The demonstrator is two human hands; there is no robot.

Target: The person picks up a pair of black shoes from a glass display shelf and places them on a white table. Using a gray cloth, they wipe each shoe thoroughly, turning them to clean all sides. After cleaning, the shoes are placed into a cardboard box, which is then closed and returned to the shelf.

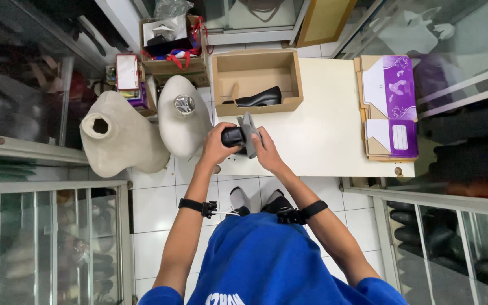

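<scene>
One black shoe (253,99) lies inside the open cardboard box (257,59).

Left hand: the left hand (216,148) has its grip on a black shoe (234,136).
Right hand: the right hand (265,152) holds the shoe's grey sole side.
Past the grip: an open brown box (256,83) with another black shoe (255,99) inside.
Under the grip: the white worktop (323,127).

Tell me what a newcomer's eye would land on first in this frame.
Probably the two hands at the centre: the left hand and right hand together hold a black shoe over the near edge of the white table. Just beyond stands an open cardboard box with a second black shoe inside. To the left, two pale mannequin torsos stand on the tiled floor.
</scene>
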